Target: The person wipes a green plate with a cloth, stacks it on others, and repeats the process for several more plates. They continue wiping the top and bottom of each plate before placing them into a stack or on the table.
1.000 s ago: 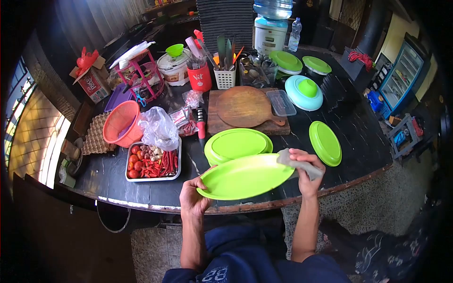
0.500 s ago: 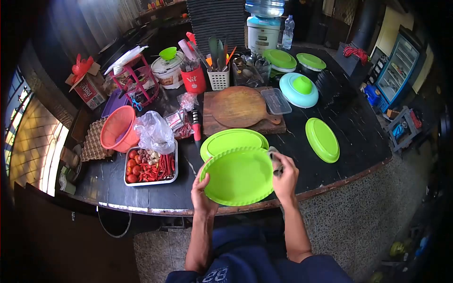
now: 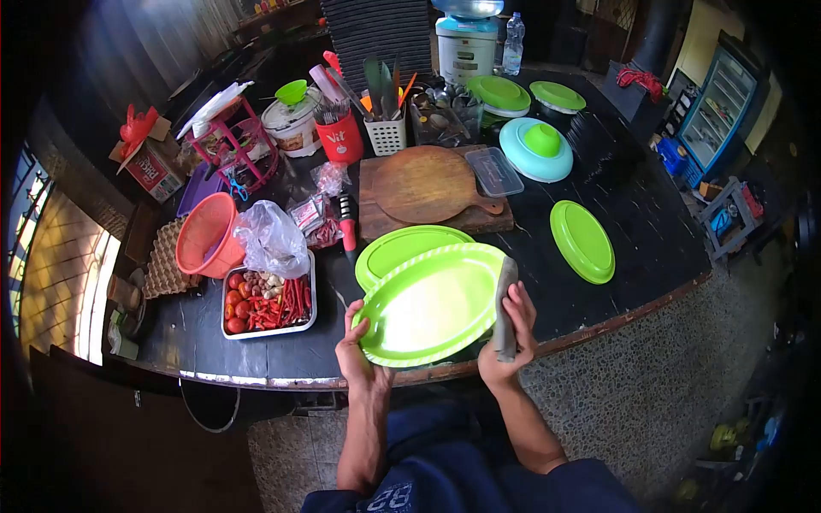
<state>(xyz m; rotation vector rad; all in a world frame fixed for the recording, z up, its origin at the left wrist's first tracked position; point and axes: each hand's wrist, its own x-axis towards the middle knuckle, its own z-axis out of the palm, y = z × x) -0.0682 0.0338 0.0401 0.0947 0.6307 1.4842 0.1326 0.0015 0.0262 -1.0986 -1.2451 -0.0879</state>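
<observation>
A bright green oval plate (image 3: 432, 308) with a ridged rim is held up before me, tilted, with light glaring off its inner face. My left hand (image 3: 357, 346) grips its left edge, thumb on the rim. On the other side, my right hand (image 3: 510, 338) is closed on a grey cloth (image 3: 505, 312), which lies against the plate's right rim. Behind it, a second green oval plate (image 3: 385, 254) rests on the black table, partly covered by the held one. Another green oval plate (image 3: 582, 242) lies apart to the right.
A round wooden cutting board (image 3: 428, 184) lies beyond the plates, beside a clear plastic lid (image 3: 494, 172). At left stand a metal tray (image 3: 269, 332) of tomatoes and chillies, an orange basket (image 3: 205, 235) and a plastic bag (image 3: 272, 239). The table edge (image 3: 599, 329) curves around me.
The held plate has tilted, its right side rising, and now catches bright light. My right hand has turned and shifted lower along the rim with the cloth, which shows more fully.
</observation>
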